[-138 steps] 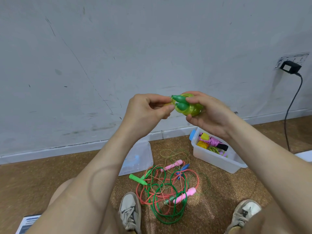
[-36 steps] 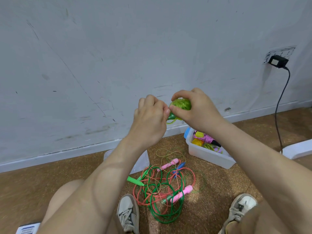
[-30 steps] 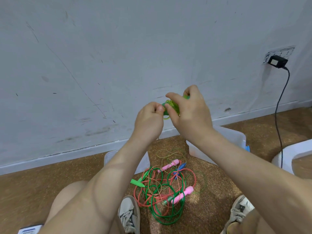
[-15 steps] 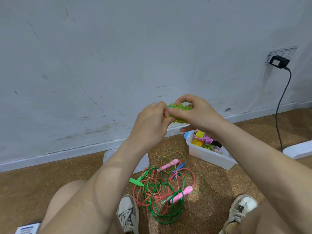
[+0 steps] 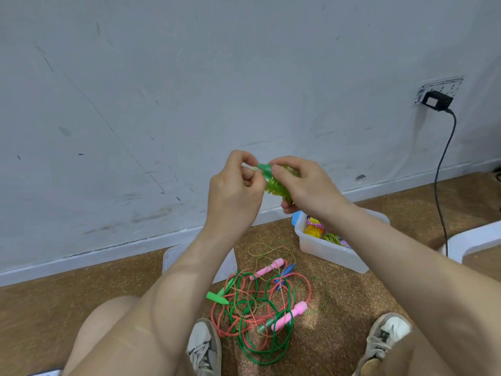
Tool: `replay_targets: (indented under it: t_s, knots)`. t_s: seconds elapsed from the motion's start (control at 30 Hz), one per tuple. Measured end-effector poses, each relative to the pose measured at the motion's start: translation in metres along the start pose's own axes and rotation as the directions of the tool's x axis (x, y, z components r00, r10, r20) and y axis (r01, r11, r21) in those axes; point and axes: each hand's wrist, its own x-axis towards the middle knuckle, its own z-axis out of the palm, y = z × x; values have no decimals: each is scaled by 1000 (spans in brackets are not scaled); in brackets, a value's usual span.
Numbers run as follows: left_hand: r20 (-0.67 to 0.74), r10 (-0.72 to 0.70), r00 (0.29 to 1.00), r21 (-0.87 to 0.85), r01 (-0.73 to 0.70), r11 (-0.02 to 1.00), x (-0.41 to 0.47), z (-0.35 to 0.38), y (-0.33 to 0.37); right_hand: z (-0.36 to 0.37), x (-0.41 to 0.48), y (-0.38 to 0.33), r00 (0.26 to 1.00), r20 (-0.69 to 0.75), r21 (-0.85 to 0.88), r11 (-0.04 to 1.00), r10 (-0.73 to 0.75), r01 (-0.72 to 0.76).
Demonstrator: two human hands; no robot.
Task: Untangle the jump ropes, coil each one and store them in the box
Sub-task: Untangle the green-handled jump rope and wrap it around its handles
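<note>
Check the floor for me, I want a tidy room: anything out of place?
Yes. A tangle of ropes lies loose on the floor between the shoes, red, green and thin cords knotted together with pink handles sticking out. The box lid leans against the wall, off the box.

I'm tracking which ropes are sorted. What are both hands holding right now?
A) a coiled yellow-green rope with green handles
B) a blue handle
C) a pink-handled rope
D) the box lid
A: the left hand and right hand grip the coiled yellow-green rope.
</note>
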Motion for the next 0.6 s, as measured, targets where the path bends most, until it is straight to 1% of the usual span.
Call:
replay_targets:
  t_s: [0.03,0.1,0.2,0.27,0.37,0.47,0.53,0.6]
  knots:
    - [7,-33,999,19,33,999,2,-1,2,2,1,1,995,-52,-80,993,-86,82]
    - [17,-23,1000,166,20,986,6,-4,2,4,1,3,969,-89,-228,951,-232,207]
    - [66,42,997,432,-67,899,10,-10,-1,7,0,4,934,-103,-351,891,-343,288]
    - [106,25,994,524,-78,848,12,-13,0,9,0,3,915,-95,-399,857,-393,327]
    - [100,-26,995,524,-30,851,14,-18,2,12,0,2,902,-65,-408,836,-427,366]
    - [103,1,995,510,-54,858,17,-18,-2,16,0,1,908,-41,-386,845,-417,370]
    - [127,-11,992,458,-49,888,18,-18,-6,18,1,1,927,-15,-364,865,-375,344]
    - [183,-32,982,377,-40,925,20,-19,-11,17,2,2,938,21,-398,857,-347,327]
